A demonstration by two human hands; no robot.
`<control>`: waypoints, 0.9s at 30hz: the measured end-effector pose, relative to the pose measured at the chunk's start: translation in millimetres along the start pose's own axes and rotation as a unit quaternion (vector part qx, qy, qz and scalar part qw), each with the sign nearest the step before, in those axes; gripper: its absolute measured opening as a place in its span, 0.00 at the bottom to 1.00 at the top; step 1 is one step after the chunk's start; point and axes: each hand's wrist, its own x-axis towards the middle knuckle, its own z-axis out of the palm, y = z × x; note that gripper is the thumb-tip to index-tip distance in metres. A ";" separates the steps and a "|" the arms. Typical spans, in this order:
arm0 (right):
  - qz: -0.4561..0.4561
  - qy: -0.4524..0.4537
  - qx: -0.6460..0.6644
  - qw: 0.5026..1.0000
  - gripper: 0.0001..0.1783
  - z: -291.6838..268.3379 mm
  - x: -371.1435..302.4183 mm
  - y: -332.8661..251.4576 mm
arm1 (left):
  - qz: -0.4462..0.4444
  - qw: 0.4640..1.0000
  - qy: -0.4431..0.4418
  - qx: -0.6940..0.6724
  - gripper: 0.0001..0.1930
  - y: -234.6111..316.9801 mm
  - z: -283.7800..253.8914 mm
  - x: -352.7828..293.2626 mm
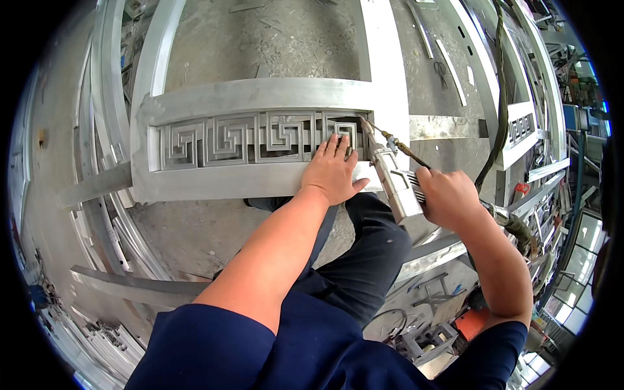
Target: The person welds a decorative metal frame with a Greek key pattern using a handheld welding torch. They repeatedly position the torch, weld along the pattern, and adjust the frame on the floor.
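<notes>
A silver metal frame (253, 94) lies in front of me, with a band of square-spiral fretwork (227, 140) set between two of its rails. My left hand (328, 175) rests open with fingers spread. Its fingertips touch the rightmost fretwork unit and its palm is over the lower rail. In my right hand (450, 197) is the grip of a pale metal handheld welding gun (394, 182), the fingers wrapped round it. The gun's tip, beside a thin brass-coloured wire guide (390, 138), points into the upper right corner of the fretwork opening. My hand partly hides the grip.
A dark cable (502, 84) hangs at the right, and a sleeved hose (517, 229) trails by my right forearm. Long metal bars (107, 78) lie at the left. Another frame with fretwork (520, 130) stands at the right. A metal beam (143, 286) crosses nearer me.
</notes>
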 end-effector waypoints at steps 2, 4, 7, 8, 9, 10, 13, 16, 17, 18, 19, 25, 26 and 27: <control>-0.013 0.014 0.004 1.000 0.10 -3.5 6.3 -7.3 | 0.001 1.000 -0.002 -0.003 0.41 -1.5 -4.1 -1.9; -0.025 0.015 0.007 1.000 0.08 -0.1 8.9 -6.4 | 0.002 1.000 -0.022 0.001 0.40 4.3 -9.6 -1.5; -0.029 0.023 0.006 0.999 0.07 4.2 15.7 -4.8 | 0.006 0.999 -0.042 0.008 0.40 6.7 -15.4 3.9; -0.027 0.027 0.004 0.999 0.07 4.6 17.7 -4.4 | 0.007 0.999 -0.048 0.010 0.40 6.7 -17.1 6.3; -0.028 0.028 0.005 0.999 0.07 5.3 19.3 -4.7 | 0.006 0.998 -0.056 0.016 0.40 7.4 -18.0 6.1; -0.028 0.030 0.005 0.999 0.07 5.8 20.6 -4.9 | 0.004 0.998 -0.063 0.021 0.40 8.1 -18.9 6.0; -0.026 0.028 0.004 0.999 0.07 7.2 25.0 -4.9 | 0.004 0.998 -0.066 0.025 0.40 7.8 -18.2 5.2; -0.024 0.025 0.007 0.999 0.07 5.3 28.6 -6.5 | 0.004 0.998 -0.063 0.020 0.39 6.5 -19.4 2.3; -0.024 0.025 0.008 0.999 0.07 4.5 29.8 -7.3 | 0.003 0.998 -0.063 0.018 0.38 5.9 -20.5 1.5; -0.023 0.022 0.009 0.999 0.07 4.2 30.4 -7.6 | 0.004 0.998 -0.065 0.015 0.38 5.8 -21.7 1.5; -0.021 0.019 0.009 1.000 0.07 4.1 31.0 -7.8 | 0.005 0.998 -0.067 0.012 0.37 5.7 -23.0 1.5; -0.020 0.013 0.014 1.000 0.08 3.1 33.2 -8.1 | 0.006 0.999 -0.051 -0.011 0.35 4.4 -19.6 0.8; -0.019 0.013 0.016 1.000 0.08 2.6 33.3 -8.1 | 0.006 0.999 -0.047 -0.013 0.35 4.2 -18.8 0.7; -0.019 0.013 0.016 1.000 0.08 2.3 33.5 -8.2 | 0.007 0.999 -0.045 -0.013 0.35 4.3 -18.7 0.5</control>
